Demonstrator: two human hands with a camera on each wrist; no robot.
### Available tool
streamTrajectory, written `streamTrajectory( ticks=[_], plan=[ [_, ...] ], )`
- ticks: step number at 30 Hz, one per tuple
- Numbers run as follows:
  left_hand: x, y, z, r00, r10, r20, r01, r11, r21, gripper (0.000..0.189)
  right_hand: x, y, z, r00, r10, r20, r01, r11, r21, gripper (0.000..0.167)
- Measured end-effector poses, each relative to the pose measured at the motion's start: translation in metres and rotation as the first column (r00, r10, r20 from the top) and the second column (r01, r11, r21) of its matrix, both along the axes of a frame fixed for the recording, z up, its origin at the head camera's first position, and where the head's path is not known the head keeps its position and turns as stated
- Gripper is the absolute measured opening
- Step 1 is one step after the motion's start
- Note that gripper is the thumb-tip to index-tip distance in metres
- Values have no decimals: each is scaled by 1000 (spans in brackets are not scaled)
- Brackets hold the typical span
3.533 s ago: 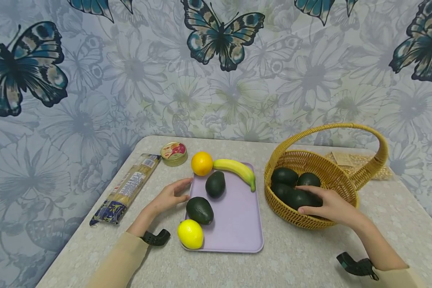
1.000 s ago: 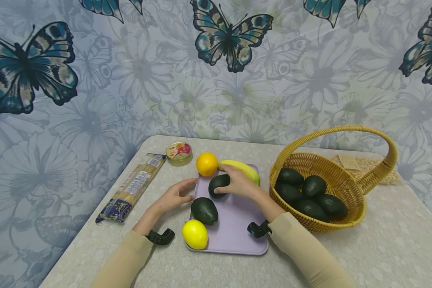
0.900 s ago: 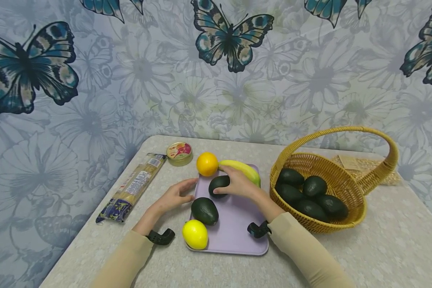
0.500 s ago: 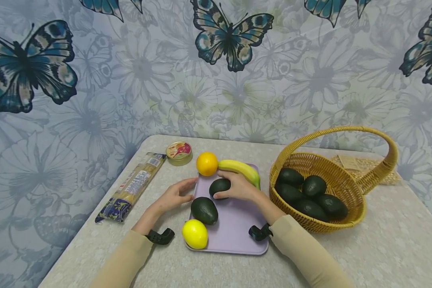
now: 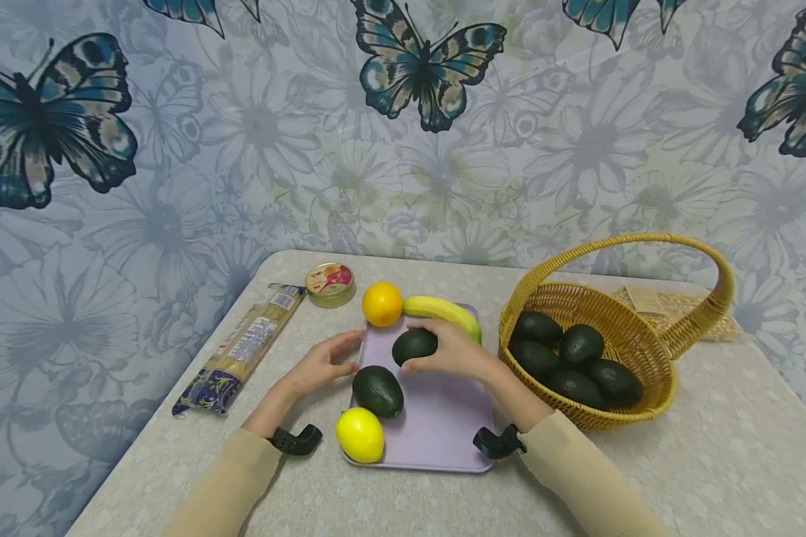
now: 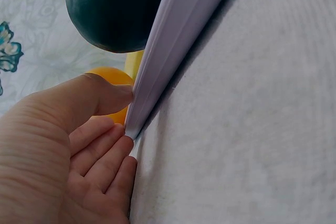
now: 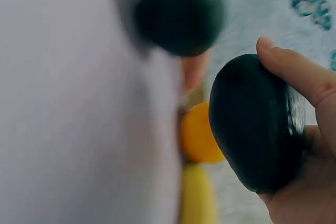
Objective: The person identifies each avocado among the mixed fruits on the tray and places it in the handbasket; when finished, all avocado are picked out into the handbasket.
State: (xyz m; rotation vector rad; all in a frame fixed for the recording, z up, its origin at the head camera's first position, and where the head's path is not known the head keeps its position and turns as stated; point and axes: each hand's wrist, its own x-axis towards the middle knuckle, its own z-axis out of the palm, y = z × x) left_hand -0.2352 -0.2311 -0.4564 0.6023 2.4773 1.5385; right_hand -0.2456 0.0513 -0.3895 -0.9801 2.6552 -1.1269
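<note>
In the head view, my right hand grips a dark green avocado over the upper part of a lavender tray. The right wrist view has this avocado raised off the tray, thumb on one side and fingers behind it. My left hand rests at the tray's left edge with relaxed fingers; its thumb meets the rim in the left wrist view. On the tray's left side lie a second avocado and a yellow lemon. An orange and a banana sit along the far end.
A wicker basket with a tall handle stands right of the tray, with several avocados inside. On the left lie a pasta packet and a round tin. Behind the basket is a woven straw-coloured item.
My right hand has gone from the basket to the tray, then taken the far avocado and lifted it slightly, turning it and moving right. My left hand has stayed at the tray's edge.
</note>
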Motion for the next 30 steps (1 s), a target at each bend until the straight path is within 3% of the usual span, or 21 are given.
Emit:
streamTrajectory(
  ticks=[8,11,15,17,23,30],
  plan=[
    [1,-2,1,1000,-4,-15,4,1000,-5,60,31,31,55,999,6,32,-3,995,-99,72],
    [8,2,13,1000,-15,-11,15,1000,5,59,41,47,70,1000,12,22,-9,991,-133,71],
    [17,8,29,1000,-21,-5,21,1000,2,57,52,69,85,998,43,-53,-52,984,-173,70],
    [17,8,30,1000,-20,-6,20,1000,2,57,57,80,91,994,53,-99,-70,982,-174,70],
    [17,8,29,1000,-17,0,17,1000,-7,57,69,117,93,987,3,-162,-32,983,-179,70],
    [18,9,30,1000,-21,-5,21,1000,-11,57,72,151,67,984,-155,-87,138,974,-178,66]
  ],
)
